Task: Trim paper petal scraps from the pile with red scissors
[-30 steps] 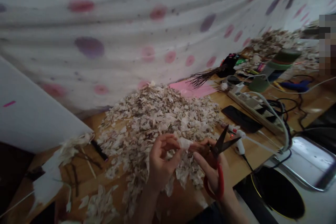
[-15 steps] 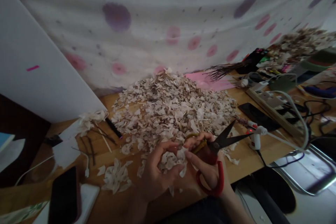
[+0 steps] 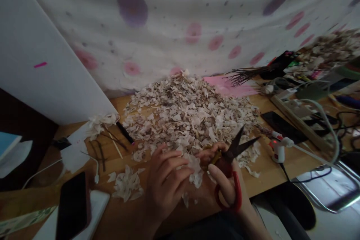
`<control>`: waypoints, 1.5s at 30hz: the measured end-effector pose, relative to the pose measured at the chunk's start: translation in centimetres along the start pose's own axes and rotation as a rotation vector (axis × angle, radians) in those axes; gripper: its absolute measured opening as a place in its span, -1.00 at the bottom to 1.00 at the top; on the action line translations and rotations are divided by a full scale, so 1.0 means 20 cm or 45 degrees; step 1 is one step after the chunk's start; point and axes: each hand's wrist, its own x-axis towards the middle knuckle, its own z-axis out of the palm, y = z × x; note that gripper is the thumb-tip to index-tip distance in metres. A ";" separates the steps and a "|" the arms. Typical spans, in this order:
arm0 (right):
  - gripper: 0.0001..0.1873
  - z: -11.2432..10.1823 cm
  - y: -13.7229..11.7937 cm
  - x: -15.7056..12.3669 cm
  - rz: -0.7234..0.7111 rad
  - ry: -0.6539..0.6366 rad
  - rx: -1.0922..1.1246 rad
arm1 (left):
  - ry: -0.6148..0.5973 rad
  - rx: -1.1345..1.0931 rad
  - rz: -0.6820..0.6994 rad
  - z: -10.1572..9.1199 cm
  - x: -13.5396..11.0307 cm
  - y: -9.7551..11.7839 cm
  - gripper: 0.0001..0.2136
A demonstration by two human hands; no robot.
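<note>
My left hand [image 3: 168, 182] is seen from its back, fingers bent toward a thin whitish petal-like piece [image 3: 195, 170]. Its fingertips meet the edge of that piece, and its thumb is hidden. In my right hand [image 3: 222, 183] is a pair of scissors [image 3: 231, 153] with red and yellow handles. The dark blades are spread apart and point up to the right. My right fingertips are close beside the pale piece. Beyond both hands lies a wide heap of dry, whitish flakes [image 3: 185, 108] on the wooden table [image 3: 253, 185].
A small pile of pale pieces [image 3: 128, 183] lies left of my hands, near a phone [image 3: 73, 204] on a white box. Thin sticks [image 3: 101, 153] and a black pen [image 3: 125, 133] are farther back. Right are another phone [image 3: 282, 125], a power strip [image 3: 298, 123] and a red-and-white device [image 3: 278, 150].
My left hand has turned so its back shows, its thumb going out of sight. My right thumb has come away from the pale piece. The view has shifted slightly.
</note>
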 end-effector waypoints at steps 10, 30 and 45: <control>-0.60 0.02 -0.02 -0.01 0.127 0.016 -0.176 | 0.069 0.202 -0.006 0.06 -0.03 0.03 -0.87; -0.62 -0.06 0.08 -0.01 0.195 -0.065 -0.127 | 0.160 -0.530 -0.990 0.20 -0.02 0.03 -0.94; -0.26 -0.17 0.26 -0.09 0.200 -0.389 -0.599 | 0.392 -0.794 -1.310 0.21 0.10 -0.02 -0.88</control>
